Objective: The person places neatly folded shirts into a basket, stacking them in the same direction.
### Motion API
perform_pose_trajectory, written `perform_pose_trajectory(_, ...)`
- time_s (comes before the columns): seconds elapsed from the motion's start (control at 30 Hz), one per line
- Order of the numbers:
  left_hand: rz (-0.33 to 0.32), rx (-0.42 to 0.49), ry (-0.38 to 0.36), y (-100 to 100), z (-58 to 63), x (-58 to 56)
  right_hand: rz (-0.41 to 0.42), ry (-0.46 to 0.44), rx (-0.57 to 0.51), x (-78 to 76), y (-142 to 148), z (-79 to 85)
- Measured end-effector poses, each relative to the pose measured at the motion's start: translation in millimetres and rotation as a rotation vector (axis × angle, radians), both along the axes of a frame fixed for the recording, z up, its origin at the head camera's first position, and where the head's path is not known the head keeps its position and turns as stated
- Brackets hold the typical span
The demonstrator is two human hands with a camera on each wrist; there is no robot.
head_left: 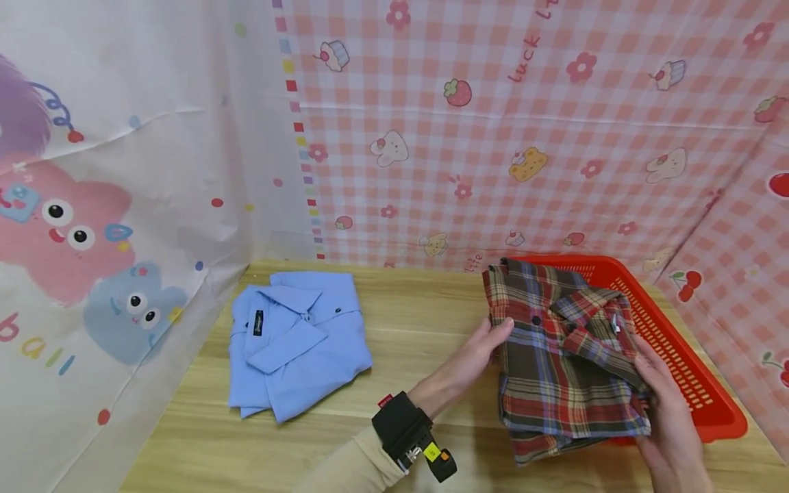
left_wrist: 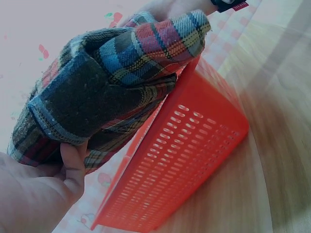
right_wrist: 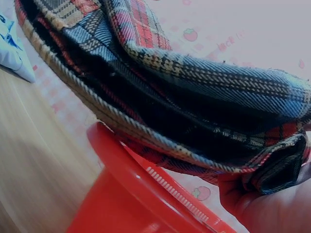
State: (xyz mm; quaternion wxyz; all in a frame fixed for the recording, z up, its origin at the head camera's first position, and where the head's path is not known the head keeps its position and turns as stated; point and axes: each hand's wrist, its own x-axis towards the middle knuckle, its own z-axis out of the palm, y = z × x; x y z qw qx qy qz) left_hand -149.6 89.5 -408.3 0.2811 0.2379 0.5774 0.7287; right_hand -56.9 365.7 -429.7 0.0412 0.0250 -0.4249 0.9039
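A folded plaid shirt (head_left: 555, 370) in red, brown and blue is held between both hands, overlapping the left part of a red basket (head_left: 684, 363). My left hand (head_left: 471, 356) grips its left edge, thumb on top and the other fingers hidden underneath. On the opposite side my right hand (head_left: 668, 404) grips the edge near the collar. Seen from the left wrist, the folded plaid layers (left_wrist: 73, 97) hang over the basket rim. The right wrist view shows the shirt's open folds (right_wrist: 194, 131) above the basket's corner (right_wrist: 112, 155).
A folded light blue shirt (head_left: 302, 342) with a dark neck label lies on the wooden table (head_left: 419, 301) at the left. A pink checked sheet (head_left: 431, 137) hangs behind, and a white cartoon sheet (head_left: 185, 171) hangs at the left.
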Motion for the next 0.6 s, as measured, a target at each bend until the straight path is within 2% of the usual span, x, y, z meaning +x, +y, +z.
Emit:
perform_pose_trajectory(0.17,-0.008,-0.001,-0.002,5,0.7,-0.7,0.014,0.01,0.026,1.6,9,0.4)
perform_pose_trajectory(0.6,0.016,-0.075,0.003,13,-0.7,-4.4,0.017,-0.078,0.074,1.8,24,0.6)
